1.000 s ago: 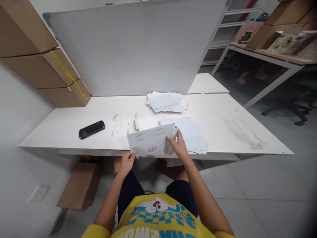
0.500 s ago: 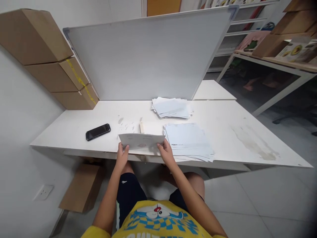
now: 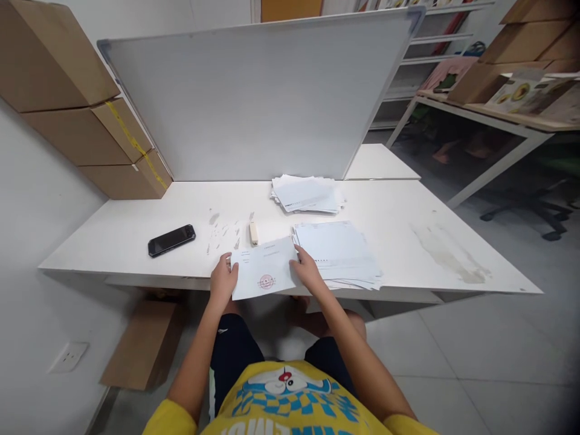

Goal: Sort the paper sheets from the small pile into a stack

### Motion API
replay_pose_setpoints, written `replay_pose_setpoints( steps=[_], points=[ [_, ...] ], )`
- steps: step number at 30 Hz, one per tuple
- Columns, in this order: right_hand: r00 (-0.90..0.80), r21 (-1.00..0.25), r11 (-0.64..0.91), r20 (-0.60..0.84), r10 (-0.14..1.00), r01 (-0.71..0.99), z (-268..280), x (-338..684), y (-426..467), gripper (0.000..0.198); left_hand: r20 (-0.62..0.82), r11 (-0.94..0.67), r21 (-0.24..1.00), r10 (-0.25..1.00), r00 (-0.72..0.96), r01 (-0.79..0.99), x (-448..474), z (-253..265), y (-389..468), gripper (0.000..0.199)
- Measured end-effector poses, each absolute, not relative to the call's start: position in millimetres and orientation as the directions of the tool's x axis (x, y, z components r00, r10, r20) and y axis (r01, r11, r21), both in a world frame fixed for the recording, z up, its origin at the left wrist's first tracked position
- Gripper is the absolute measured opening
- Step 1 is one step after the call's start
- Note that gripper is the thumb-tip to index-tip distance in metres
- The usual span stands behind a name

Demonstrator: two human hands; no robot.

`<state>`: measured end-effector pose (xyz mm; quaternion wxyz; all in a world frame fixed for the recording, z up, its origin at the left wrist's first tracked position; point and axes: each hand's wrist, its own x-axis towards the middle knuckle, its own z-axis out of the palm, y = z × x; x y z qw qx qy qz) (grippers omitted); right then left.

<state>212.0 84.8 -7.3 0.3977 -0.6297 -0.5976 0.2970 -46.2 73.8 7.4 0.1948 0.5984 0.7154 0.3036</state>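
Between my two hands a sheet of paper [image 3: 263, 263] with a round red stamp near its lower edge is held over the table's front edge. My left hand [image 3: 223, 279] pinches its left side, and my right hand [image 3: 308, 270] grips its right side. Just right of my right hand lies a stack of papers [image 3: 339, 244] with dark lettering. Behind it is a second, looser pile of papers [image 3: 308, 194]. A small cream block-shaped object [image 3: 253, 234] sits beyond the held sheet's top edge. To the left, a black phone [image 3: 171, 240] lies on the table.
A large whiteboard [image 3: 258, 103] stands along the back of the white table [image 3: 389, 235]. Cardboard boxes [image 3: 54, 57] are stacked at the left, and another box [image 3: 140, 344] is below the table. At right stands another table with boxes [image 3: 480, 84].
The held sheet has tilted from nearly edge-on to showing its printed face and red stamp, its left side dipping lower. The whole view has shifted slightly.
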Motion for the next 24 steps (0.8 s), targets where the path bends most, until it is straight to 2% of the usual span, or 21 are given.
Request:
replay_pose_setpoints(
  steps=[3, 7, 12, 15, 19, 24],
  points=[
    [0.134, -0.855, -0.072, -0.003, 0.991, 0.513, -2, 206, 99, 0.063, 0.121, 0.074, 0.526, 0.98, -0.16, 0.847, -42, 12, 92, 0.041],
    [0.07, -0.799, -0.008, 0.042, 0.997, 0.602, 6, 201, 102, 0.063, 0.177, 0.05, 0.423, 0.975, -0.136, 0.905, -41, 8, 109, 0.034],
    [-0.01, -0.608, 0.186, 0.282, 0.959, 0.772, 20, 191, 98, 0.059, 0.24, 0.054, 0.383, 0.958, -0.156, 0.922, -38, 0, 116, 0.033],
    [-0.183, -0.496, 0.361, 0.372, 0.91, 0.79, 28, 175, 102, 0.053, 0.225, 0.054, 0.373, 0.963, -0.147, 0.926, -37, 1, 123, 0.034],
    [-0.368, -0.415, 0.503, 0.365, 0.855, 0.758, 31, 144, 110, 0.047, 0.25, 0.002, 0.346, 0.964, -0.095, 0.938, -38, 3, 130, 0.034],
    [-0.361, -0.375, 0.465, 0.317, 0.877, 0.802, 24, 123, 114, 0.042, 0.27, -0.004, 0.332, 0.958, -0.091, 0.943, -36, 5, 124, 0.036]
  ],
)
